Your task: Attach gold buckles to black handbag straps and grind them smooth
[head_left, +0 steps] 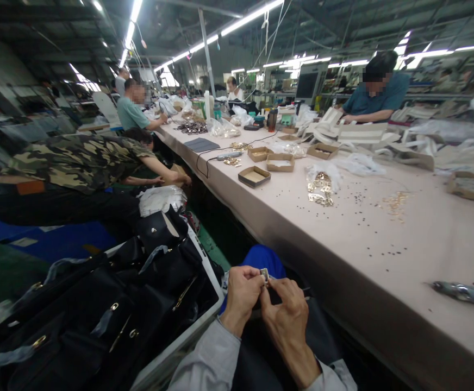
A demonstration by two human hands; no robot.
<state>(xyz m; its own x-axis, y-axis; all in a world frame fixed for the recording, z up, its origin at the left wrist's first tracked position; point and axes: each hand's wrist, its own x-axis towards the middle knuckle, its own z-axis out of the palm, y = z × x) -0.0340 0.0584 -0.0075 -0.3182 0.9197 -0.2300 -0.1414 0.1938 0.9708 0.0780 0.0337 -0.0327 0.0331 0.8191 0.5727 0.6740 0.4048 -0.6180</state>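
A small silver fitting (264,276) is pinched between the fingertips of the left hand (240,297) and the right hand (286,314), both closed on it, low beside the tabletop (404,255) edge. Its long axis is held roughly upright; its facing cannot be told. At the left, a white crate (180,345) is filled with black bags (98,320). Shallow cardboard boxes (254,176) and a clear bag of gold fittings (320,187) are laid on the tabletop. A strip-lit factory hall is seen around.
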